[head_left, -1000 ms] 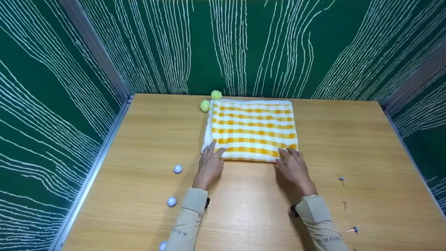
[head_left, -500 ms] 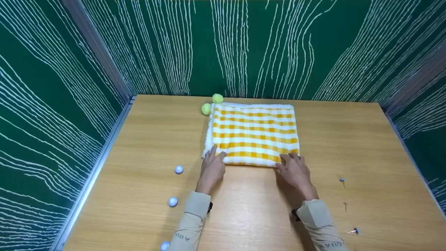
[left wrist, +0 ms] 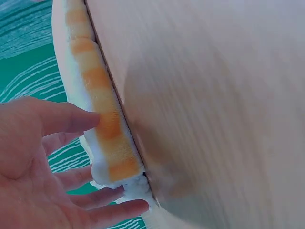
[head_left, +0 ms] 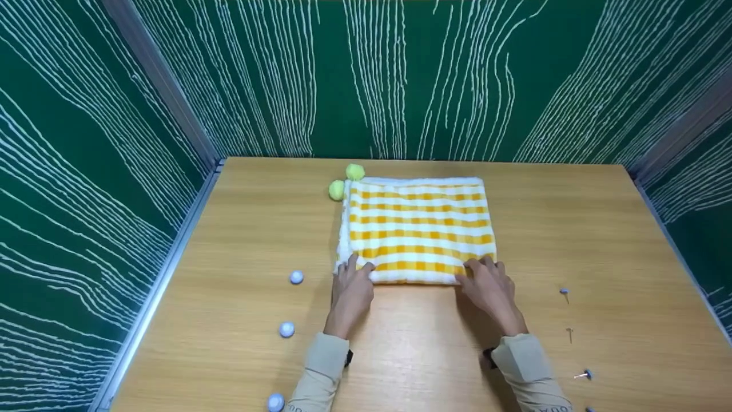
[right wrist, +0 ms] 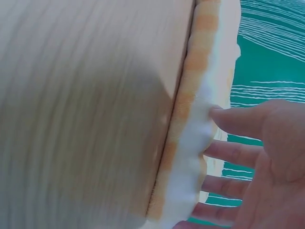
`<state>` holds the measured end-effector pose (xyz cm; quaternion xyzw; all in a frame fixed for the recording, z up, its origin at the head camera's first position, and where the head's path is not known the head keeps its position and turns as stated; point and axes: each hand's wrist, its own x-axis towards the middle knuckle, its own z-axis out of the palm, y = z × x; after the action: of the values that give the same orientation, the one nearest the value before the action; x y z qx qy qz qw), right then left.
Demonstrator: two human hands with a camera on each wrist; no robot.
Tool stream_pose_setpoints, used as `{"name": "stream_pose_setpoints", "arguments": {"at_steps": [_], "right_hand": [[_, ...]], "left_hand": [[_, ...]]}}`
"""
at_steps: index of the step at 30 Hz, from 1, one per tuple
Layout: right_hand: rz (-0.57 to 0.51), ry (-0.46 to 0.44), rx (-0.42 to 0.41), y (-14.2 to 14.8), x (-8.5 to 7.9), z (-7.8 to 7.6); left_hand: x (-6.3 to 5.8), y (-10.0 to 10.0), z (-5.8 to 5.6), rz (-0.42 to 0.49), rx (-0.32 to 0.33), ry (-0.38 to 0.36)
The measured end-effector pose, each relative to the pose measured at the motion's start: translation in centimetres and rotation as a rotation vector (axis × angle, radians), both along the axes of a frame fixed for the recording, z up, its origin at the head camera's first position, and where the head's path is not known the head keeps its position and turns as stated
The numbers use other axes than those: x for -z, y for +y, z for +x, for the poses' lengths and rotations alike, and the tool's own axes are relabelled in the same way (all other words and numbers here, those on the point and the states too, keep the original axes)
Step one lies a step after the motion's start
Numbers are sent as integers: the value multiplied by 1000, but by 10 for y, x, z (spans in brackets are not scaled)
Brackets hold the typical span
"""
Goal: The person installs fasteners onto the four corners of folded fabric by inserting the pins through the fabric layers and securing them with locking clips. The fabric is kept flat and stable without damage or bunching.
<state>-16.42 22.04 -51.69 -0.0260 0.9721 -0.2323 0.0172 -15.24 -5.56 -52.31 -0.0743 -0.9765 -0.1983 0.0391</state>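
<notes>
A folded yellow-and-white checked blanket (head_left: 420, 229) with a fleecy white underside lies on the wooden table. Two green pompoms (head_left: 355, 171) stick out at its far left corner. At the blanket's near left corner is my left hand (head_left: 351, 294), fingers spread and fairly straight, fingertips on the cloth. The left wrist view shows that thumb against the folded edge (left wrist: 107, 114). My right hand (head_left: 492, 292) touches the near right corner the same way. In the right wrist view, its thumb and outstretched fingers meet the white edge (right wrist: 190, 138) of the blanket.
Several small white balls (head_left: 286, 329) stand in a row left of the left arm. Several small pins with bluish heads (head_left: 584, 375) lie right of the right arm. Green walls with white lines (head_left: 412, 74) enclose the table (head_left: 257, 217) at the back and sides.
Both hands have come nearer to the body, and the blanket has slid with them, away from the back wall. The balls and pins have stayed in place.
</notes>
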Motion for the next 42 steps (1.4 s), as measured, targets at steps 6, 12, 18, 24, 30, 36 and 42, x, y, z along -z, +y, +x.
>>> {"name": "stream_pose_setpoints", "arguments": {"at_steps": [6, 12, 18, 24, 30, 36, 42], "right_hand": [[10, 7, 3, 1, -1, 9], [40, -29, 26, 0, -3, 17], [56, -63, 46, -2, -2, 29], [60, -11, 40, -1, 0, 42], [44, 29, 28, 2, 3, 57], [45, 23, 25, 6, 3, 69], [12, -4, 43, 13, 1, 75]], "left_hand": [[1, 1, 12, -36, 1, 42], [2, 0, 26, -45, 13, 99], [3, 1, 38, -93, 0, 76], [6, 4, 49, -146, 1, 116], [8, 5, 60, -165, 6, 103], [8, 6, 74, -198, 14, 119], [11, 6, 88, -177, 25, 157]]}}
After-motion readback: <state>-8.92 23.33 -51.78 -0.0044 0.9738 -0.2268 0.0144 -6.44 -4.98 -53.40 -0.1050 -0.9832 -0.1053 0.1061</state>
